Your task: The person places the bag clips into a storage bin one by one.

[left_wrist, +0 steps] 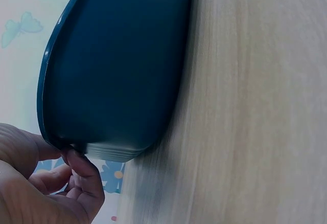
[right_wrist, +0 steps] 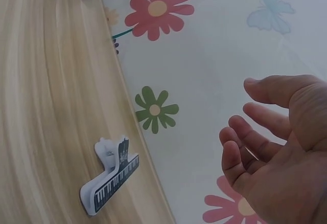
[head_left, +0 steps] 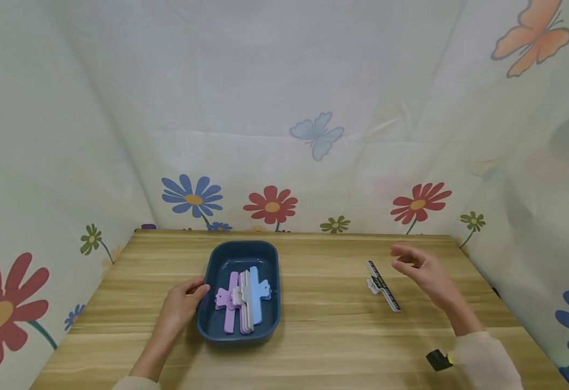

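A dark blue tray [head_left: 216, 262] sits on the wooden table [head_left: 323, 325] left of centre. Several flat clips lie in it: purple [head_left: 230, 309], white [head_left: 245, 303] and light blue [head_left: 257, 292]. My left hand [head_left: 183, 300] grips the tray's left rim, with fingers [left_wrist: 82, 165] curled under the tray's edge [left_wrist: 112, 70]. A white clip with a piano-key print [head_left: 383, 286] lies on the table at the right. My right hand [head_left: 418, 268] hovers just above and to its right, fingers [right_wrist: 245, 142] relaxed and holding nothing, with the same clip [right_wrist: 110, 185] below it.
Flower-and-butterfly cloth walls [head_left: 284, 162] close the table in at the back and both sides. A small black and yellow object [head_left: 439, 359] sits by my right sleeve near the front edge. Bare tabletop lies between tray and piano clip.
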Action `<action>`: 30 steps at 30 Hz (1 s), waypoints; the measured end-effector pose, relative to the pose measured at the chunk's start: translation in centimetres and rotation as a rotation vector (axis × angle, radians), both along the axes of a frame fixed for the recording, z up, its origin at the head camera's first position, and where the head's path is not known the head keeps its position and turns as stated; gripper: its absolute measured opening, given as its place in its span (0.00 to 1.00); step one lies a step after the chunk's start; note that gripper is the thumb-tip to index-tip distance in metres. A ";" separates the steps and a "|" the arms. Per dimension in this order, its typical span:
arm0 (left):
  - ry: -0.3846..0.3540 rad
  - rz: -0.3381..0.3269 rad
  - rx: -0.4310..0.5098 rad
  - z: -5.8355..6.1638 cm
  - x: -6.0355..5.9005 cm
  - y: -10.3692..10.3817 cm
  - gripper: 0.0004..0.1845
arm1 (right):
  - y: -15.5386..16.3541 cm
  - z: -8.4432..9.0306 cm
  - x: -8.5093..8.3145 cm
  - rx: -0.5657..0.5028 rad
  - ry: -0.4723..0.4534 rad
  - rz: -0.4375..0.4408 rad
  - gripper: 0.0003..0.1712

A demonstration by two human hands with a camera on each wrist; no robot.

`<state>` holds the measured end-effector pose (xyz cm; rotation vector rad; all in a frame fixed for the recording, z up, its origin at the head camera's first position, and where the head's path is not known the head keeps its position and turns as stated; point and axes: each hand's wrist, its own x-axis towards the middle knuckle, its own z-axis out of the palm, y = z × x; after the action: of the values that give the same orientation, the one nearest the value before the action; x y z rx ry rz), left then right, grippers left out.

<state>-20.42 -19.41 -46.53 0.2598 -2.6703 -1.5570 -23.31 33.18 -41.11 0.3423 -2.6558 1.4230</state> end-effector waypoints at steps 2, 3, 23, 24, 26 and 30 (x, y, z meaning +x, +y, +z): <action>-0.004 0.000 0.001 0.0 0.0 0.0 0.25 | -0.1 -0.3 -0.1 0.025 0.000 -0.001 0.27; -0.006 0.000 0.002 0.0 0.0 0.0 0.25 | -0.1 -0.5 -0.2 0.036 -0.004 0.001 0.27; -0.005 0.006 0.014 0.0 0.1 0.1 0.25 | -0.7 -4.1 -1.7 0.084 -0.048 0.056 0.24; 0.002 0.006 0.014 0.0 0.1 0.1 0.25 | -0.8 -4.3 -1.8 0.094 -0.049 0.058 0.24; 0.015 0.008 0.015 -0.1 0.1 0.1 0.24 | -0.8 -4.5 -1.9 0.115 -0.049 0.065 0.24; 0.032 0.014 0.014 -0.1 0.0 0.1 0.24 | -0.9 -5.1 -2.0 0.143 -0.039 0.090 0.24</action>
<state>-20.37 -19.30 -46.64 0.2512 -2.6287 -1.5634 -25.32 32.25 -46.22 0.4574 -2.8149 1.2788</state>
